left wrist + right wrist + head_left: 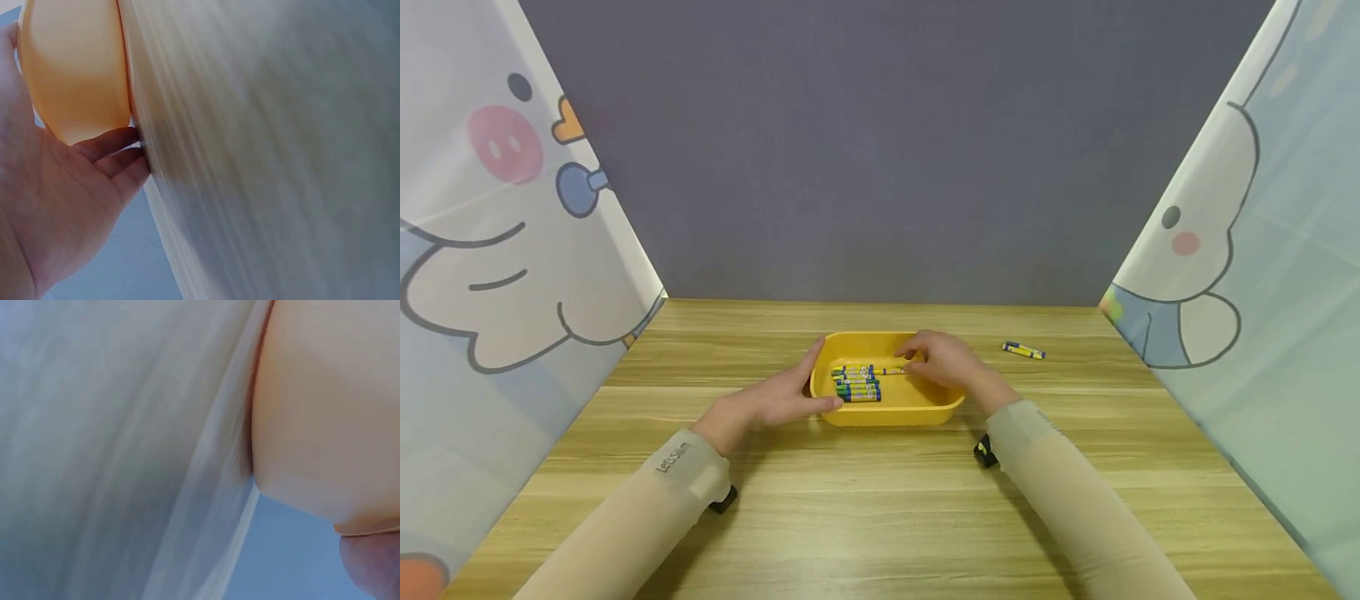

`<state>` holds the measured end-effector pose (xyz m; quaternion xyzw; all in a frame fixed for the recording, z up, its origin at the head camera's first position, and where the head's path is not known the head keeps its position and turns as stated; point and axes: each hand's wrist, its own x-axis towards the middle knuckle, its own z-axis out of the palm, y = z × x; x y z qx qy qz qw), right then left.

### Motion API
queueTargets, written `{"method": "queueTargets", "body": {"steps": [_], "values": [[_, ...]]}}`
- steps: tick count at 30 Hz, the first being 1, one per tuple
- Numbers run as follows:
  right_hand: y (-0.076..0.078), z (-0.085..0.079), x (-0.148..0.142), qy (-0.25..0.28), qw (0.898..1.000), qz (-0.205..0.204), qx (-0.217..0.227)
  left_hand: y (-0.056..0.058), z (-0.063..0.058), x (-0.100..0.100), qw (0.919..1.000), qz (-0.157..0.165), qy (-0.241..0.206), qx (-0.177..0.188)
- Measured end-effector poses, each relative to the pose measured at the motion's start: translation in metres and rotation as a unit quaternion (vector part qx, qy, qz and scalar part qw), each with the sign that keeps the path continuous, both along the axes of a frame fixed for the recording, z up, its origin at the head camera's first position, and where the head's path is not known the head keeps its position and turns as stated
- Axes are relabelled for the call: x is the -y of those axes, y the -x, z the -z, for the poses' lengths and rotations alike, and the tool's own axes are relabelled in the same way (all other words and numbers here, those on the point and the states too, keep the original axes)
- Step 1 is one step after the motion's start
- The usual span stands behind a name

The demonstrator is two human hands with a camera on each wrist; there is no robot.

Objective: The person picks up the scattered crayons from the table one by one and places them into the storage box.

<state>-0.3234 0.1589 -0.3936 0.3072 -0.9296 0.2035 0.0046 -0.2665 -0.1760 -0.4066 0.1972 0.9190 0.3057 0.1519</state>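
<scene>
A yellow tray holds several yellow-and-blue wrapped crayons, some with green tips, lined up toward its left side. My left hand holds the tray's left end, thumb over the front rim and index finger at the back corner. In the left wrist view, the other fingers lie against the tray's outer wall, down by the table. My right hand reaches inside over the right side. Its thumb and index finger are apart, right by the end of a single crayon lying crosswise.
Two more crayons lie side by side on the wooden table, right of the tray. A grey panel stands behind the table, and printed cloth walls flank it.
</scene>
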Motion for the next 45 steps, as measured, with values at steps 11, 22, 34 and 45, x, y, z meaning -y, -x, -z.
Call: {"method": "queueTargets", "body": {"steps": [11,22,34,45], "values": [[0.007,-0.01,-0.024,0.212,0.972,0.034,0.099,0.001,0.002,-0.001,1.0,0.004,0.005,-0.004],[0.024,-0.017,-0.128,0.202,0.967,0.101,0.116,0.002,0.001,-0.002,0.9999,0.003,0.01,-0.01],[0.021,0.004,-0.209,0.094,0.98,0.147,0.097,0.002,0.001,0.0,0.9998,0.002,0.013,-0.013],[0.024,0.011,-0.215,0.074,0.983,0.137,0.096,0.001,-0.001,0.0,0.9997,0.003,0.019,-0.013]]}}
